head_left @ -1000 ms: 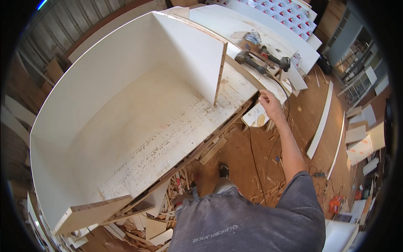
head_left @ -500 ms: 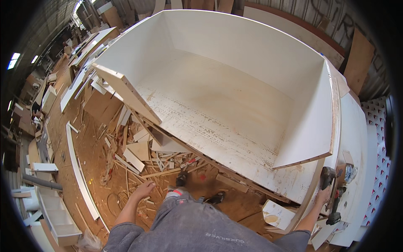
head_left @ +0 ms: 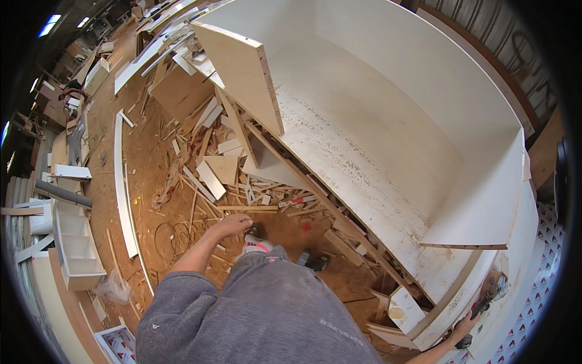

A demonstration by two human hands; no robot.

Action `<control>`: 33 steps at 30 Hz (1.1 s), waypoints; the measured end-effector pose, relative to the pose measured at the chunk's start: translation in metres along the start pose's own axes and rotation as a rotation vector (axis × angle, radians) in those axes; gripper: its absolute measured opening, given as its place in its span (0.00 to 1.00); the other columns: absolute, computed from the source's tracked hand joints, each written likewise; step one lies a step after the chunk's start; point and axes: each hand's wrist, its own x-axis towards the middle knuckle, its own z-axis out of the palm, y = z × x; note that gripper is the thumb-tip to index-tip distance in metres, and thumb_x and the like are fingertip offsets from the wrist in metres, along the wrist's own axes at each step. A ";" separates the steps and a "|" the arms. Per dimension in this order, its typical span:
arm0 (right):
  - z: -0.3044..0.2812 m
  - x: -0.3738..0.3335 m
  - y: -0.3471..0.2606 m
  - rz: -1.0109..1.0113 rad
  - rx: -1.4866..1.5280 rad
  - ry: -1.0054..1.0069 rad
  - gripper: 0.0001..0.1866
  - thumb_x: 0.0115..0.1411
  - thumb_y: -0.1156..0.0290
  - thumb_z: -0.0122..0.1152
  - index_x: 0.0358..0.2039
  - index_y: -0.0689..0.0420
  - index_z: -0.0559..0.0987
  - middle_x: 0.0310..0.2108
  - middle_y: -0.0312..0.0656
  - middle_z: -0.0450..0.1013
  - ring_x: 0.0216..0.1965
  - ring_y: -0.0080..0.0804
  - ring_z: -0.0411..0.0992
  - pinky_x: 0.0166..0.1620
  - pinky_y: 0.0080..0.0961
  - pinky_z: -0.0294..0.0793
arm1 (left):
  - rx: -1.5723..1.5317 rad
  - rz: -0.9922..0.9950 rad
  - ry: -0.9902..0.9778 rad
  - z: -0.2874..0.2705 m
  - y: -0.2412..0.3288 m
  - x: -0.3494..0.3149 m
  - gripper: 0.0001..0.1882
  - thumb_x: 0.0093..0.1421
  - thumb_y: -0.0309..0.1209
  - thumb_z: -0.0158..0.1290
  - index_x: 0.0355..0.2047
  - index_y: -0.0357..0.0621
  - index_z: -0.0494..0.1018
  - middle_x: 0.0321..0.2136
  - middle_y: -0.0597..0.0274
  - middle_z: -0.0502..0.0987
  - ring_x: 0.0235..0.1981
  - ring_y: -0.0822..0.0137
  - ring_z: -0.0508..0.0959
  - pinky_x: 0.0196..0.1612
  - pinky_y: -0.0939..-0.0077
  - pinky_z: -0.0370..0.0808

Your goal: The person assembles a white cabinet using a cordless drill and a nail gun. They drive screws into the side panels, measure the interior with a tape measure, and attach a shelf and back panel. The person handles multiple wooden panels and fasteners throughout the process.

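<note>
At the lower right, my right hand (head_left: 464,327) is closed around the handle of a dark cordless drill (head_left: 480,308). The drill is at the white panel surface beyond the cabinet's right end, and the hand partly covers it. My left hand (head_left: 234,225) hangs in the air over the littered floor, its fingers curled; whatever they may hold is hidden. In front of me lies a large white open box-like cabinet carcass (head_left: 388,127), with a raw-edged end panel (head_left: 242,73) at its left and a white upright panel (head_left: 485,200) at its right.
Wood offcuts (head_left: 221,173) and scraps cover the floor below the cabinet's near edge. A long white strip (head_left: 123,182) lies to the left. Farther left stands a white compartmented box (head_left: 79,242). A white board piece (head_left: 405,308) sits by the cabinet's lower right corner.
My view has turned, so the cabinet shows farther right. My right hand has moved lower in the picture, with the drill. My left hand has come up and to the right.
</note>
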 end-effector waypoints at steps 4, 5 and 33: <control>-0.047 -0.084 -0.075 0.323 0.481 0.263 0.23 0.62 0.60 0.56 0.49 0.67 0.71 0.29 0.43 0.72 0.30 0.33 0.69 0.38 0.29 0.70 | -0.364 -0.193 -0.363 -0.064 0.050 -0.027 0.26 0.66 0.46 0.43 0.56 0.39 0.65 0.34 0.55 0.75 0.32 0.65 0.79 0.33 0.72 0.80; -0.058 -0.109 -0.110 0.366 0.648 0.344 0.25 0.61 0.60 0.58 0.50 0.68 0.70 0.29 0.43 0.72 0.29 0.33 0.69 0.37 0.30 0.71 | -0.395 -0.141 -0.442 -0.085 0.066 -0.038 0.27 0.67 0.46 0.42 0.59 0.42 0.61 0.33 0.57 0.74 0.30 0.68 0.78 0.30 0.74 0.81; 0.230 -0.617 -0.623 0.476 0.394 -0.790 0.23 0.44 0.65 0.64 0.42 0.61 0.74 0.27 0.46 0.75 0.25 0.37 0.75 0.30 0.32 0.73 | -0.740 0.129 -0.475 -0.429 -0.207 -0.187 0.36 0.68 0.50 0.40 0.67 0.40 0.46 0.26 0.63 0.71 0.25 0.72 0.70 0.29 0.77 0.69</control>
